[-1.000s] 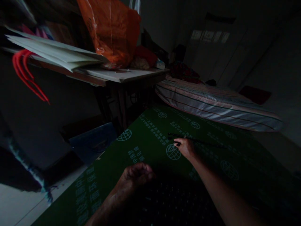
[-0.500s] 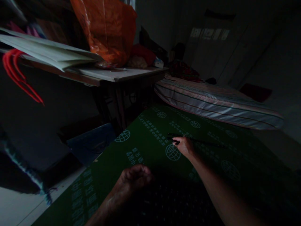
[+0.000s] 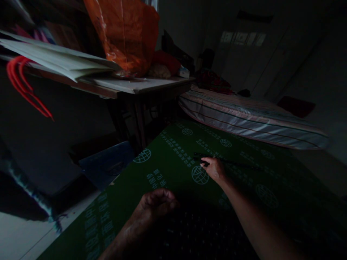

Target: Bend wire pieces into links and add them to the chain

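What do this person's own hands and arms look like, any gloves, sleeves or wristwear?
The left hand and right hand are both ungloved. The left forearm and right forearm are sleeveless as far as they show, with no watch or bracelet visible. It's too dark to tell about rings or small markings.

Keyboard [image 3: 200, 231]: black, flat, mostly shadowed.
Small black object [image 3: 206, 164]: held in the right hand [image 3: 213, 169], shape obscured.
Long black strip [image 3: 241, 165]: laid just beyond.

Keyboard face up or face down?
Face up: the keyboard shows rows of keys, dimly lit, near the left hand.
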{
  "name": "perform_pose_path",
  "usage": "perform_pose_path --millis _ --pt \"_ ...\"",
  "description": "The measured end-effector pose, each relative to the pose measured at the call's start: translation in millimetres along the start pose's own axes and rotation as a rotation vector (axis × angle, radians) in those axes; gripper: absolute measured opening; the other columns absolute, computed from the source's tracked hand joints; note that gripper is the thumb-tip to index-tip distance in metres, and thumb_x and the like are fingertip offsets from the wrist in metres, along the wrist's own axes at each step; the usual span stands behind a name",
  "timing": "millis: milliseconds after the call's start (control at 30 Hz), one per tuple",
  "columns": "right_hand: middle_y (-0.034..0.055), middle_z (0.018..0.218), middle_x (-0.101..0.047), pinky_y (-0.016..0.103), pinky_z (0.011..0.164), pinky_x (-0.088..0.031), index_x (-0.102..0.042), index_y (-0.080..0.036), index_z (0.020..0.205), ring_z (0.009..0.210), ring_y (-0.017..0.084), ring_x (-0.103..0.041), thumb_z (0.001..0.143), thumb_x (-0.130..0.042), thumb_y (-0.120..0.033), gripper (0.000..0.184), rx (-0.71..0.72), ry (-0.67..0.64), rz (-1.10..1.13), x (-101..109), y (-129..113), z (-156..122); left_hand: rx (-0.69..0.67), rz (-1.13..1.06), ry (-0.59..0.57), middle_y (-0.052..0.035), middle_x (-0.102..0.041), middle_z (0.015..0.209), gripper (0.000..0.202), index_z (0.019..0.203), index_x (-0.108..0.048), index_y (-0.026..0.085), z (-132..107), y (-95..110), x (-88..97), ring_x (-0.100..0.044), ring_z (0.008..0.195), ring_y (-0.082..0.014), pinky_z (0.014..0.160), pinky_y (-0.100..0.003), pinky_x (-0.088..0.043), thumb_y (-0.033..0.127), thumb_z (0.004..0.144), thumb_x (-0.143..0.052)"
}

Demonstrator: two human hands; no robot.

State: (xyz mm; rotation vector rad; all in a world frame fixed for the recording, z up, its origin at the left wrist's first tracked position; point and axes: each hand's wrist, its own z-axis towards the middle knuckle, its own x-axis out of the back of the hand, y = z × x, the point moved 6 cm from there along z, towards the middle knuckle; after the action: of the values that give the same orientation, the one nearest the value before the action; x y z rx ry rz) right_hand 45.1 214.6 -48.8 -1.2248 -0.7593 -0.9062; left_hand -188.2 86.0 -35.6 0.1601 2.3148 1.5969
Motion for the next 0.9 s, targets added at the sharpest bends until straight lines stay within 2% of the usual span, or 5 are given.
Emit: perform_pose_path --millis 200,400,700,900 --pt "0.0042 0.094 -0.071 0.027 0.075 -0.048 -0.068 -0.027 0.103 0.086 0.02 -0.066 0.081 -0.057 -0.025 0.026 0.009 -0.019 -0.12 5 -6 -10 -0.04 0.02 0.001 -0.0037 -0.067 0.069 0.03 0.07 -0.065 0.016 2 0 1.5 -0.054 0.06 -0.0137 0.056 -0.022 -0.04 0.038 0.056 -0.078" --pt "0.0055 0.092 -0.071 0.028 0.074 -0.047 -0.068 -0.028 0.105 0.086 0.022 -0.066 0.082 -0.054 -0.025 0.026 0.024 -0.051 -0.203 6 -14 -13 -0.027 0.014 -0.011 -0.0025 -0.067 0.071 0.026 0.072 -0.065 0.016 1 0 0.8 -0.054 0.062 -0.0124 0.058 -0.021 -0.04 0.037 0.06 -0.076" --pt "0.0042 0.094 -0.071 0.026 0.072 -0.046 -0.066 -0.03 0.107 0.086 0.02 -0.066 0.082 -0.054 -0.026 0.028 0.015 -0.065 -0.219 5 -15 -8 -0.035 0.001 -0.004 0.0006 -0.065 0.064 0.024 0.07 -0.065 0.017 2 0 0.3 -0.05 0.056 -0.0096 0.055 -0.02 -0.038 0.036 0.06 -0.076" --pt "0.0036 0.098 -0.07 0.025 0.073 -0.046 -0.066 -0.03 0.108 0.088 0.019 -0.065 0.082 -0.055 -0.025 0.029 0.009 -0.074 -0.196 3 -14 -3 -0.051 -0.009 -0.021 -0.0005 -0.067 0.07 0.024 0.072 -0.065 0.018 3 -3 1.3 -0.054 0.062 -0.0116 0.059 -0.022 -0.04 0.036 0.06 -0.076"
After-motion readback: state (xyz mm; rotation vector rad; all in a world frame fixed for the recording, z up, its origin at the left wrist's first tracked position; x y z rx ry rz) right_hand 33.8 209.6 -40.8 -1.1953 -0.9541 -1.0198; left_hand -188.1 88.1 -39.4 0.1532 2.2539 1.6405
